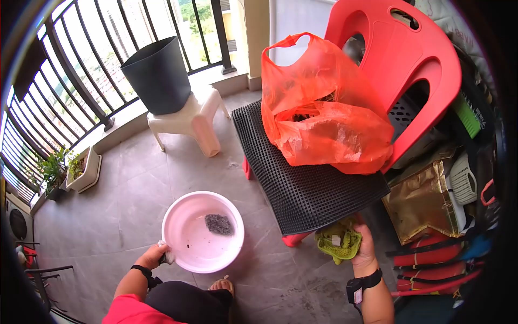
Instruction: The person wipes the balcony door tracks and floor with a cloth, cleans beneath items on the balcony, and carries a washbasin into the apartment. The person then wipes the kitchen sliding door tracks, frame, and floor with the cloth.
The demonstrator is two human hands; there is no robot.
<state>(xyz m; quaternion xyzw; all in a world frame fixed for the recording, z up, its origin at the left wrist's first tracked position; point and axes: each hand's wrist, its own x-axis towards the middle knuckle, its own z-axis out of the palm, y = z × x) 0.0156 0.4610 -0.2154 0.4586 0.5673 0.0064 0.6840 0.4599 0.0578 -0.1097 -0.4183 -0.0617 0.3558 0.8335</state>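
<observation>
Left hand [155, 256]: closed on a whitish cloth [169, 256] at the basin's rim
Right hand [365, 244]: gripping a green textured item [340, 246] just beside the chair's near corner
Pale basin [186, 243]: beside the left hand, with a dark grey clump [219, 224] inside
Red chair [431, 59]: black studded mat [302, 200] on its seat, orange-red bag [340, 135] on top
</observation>
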